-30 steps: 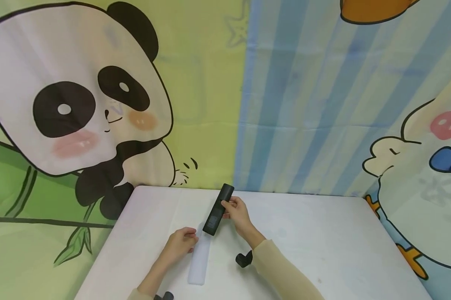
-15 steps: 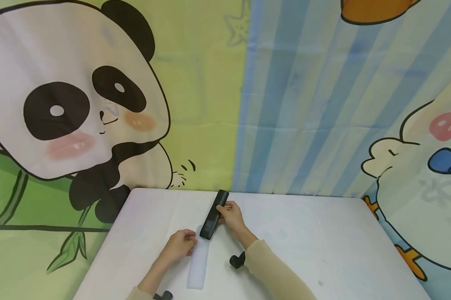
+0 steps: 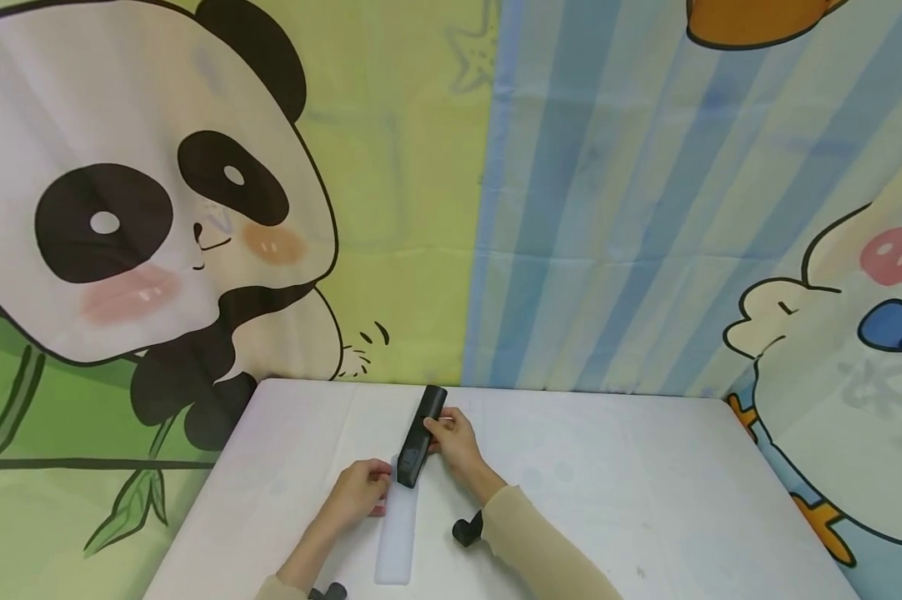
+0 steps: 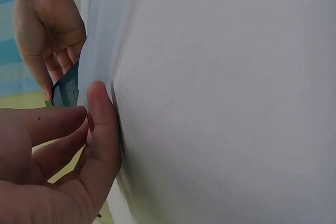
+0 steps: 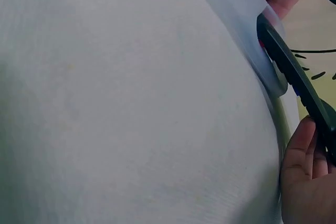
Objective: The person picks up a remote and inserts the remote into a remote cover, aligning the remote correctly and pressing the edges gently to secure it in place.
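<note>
In the head view, my right hand (image 3: 458, 446) holds a black remote control (image 3: 421, 433) by its right side, thumb on top. The remote slants, its near end over the far end of a translucent whitish sleeve (image 3: 396, 542). That sleeve lies lengthwise on the table. My left hand (image 3: 357, 492) pinches the sleeve's left edge near its far end. A printed label shows on the remote (image 4: 67, 90) in the left wrist view. The right wrist view shows the remote (image 5: 294, 72) edge-on, its tip at the sleeve's end (image 5: 236, 24), with small buttons underneath. Whether the tip is inside, I cannot tell.
A white table (image 3: 608, 483) extends to both sides. Behind it hangs a printed cloth (image 3: 406, 208) with a panda and blue stripes. Black wrist-worn devices show beside the right sleeve (image 3: 468, 531) and at the left wrist (image 3: 336, 592).
My right hand has brought the remote slightly left and nearer, and its slant is a little steeper. The left hand stays at the sleeve's edge. The head view has shifted a little.
</note>
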Demonstrator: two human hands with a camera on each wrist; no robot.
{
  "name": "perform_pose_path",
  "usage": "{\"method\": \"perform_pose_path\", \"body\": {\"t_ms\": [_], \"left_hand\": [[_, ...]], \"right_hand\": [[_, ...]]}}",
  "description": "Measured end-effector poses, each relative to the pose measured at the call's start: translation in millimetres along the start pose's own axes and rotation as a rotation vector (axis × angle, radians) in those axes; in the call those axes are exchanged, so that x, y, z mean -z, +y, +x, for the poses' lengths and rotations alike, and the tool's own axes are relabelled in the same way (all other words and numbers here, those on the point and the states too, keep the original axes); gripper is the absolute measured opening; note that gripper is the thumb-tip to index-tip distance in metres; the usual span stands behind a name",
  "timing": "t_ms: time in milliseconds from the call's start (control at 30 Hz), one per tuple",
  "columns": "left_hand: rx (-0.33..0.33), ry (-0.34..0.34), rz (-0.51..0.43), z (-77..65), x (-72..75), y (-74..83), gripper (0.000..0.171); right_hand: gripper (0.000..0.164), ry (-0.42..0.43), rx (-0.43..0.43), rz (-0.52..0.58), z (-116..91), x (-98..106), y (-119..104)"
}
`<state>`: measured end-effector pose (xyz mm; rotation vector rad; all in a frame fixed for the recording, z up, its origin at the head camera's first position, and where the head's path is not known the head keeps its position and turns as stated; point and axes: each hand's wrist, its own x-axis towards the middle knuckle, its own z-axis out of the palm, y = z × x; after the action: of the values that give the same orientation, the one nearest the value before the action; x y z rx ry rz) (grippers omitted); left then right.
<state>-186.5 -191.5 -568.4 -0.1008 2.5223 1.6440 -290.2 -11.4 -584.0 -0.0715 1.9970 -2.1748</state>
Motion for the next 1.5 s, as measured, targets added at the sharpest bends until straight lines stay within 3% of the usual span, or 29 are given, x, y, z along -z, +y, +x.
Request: {"method": "perform_pose_path", "body": {"t_ms": [400, 600, 733, 900, 1033, 1300, 1500], "left_hand": [[-0.027, 0.065, 0.0, 4.7, -10.6, 4.0, 0.019], [-0.054, 0.07, -0.042, 6.1, -15.7, 5.9, 0.02], [-0.023, 0.048, -0.164, 2.9, -19.1, 12.4, 0.027], [0.05, 0.022, -0.341, -4.7, -24.4, 24.0, 0.039], [0.071, -0.02, -0.405, -13.8, -29.0, 34.2, 0.043], [-0.019, -0.156, -0.463, -27.7, -36.8, 55.0, 0.043], [-0.082, -0.191, -0.494, -37.4, -41.7, 68.3, 0.044]], "right_hand": [[0.033, -0.05, -0.002, 0.028, -9.8, 0.8, -9.7], [0.037, -0.032, -0.026, 0.152, -17.3, 15.5, -12.3], [0.037, -0.026, -0.021, 0.19, -28.4, 26.0, -26.5], [0.039, -0.06, 0.048, 0.239, -43.2, 35.0, -44.9], [0.039, -0.079, 0.092, 0.248, -55.1, 42.1, -57.0], [0.038, -0.119, 0.216, 0.185, -80.2, 56.7, -79.8], [0.039, -0.158, 0.323, 0.087, -99.3, 60.3, -98.7]]}}
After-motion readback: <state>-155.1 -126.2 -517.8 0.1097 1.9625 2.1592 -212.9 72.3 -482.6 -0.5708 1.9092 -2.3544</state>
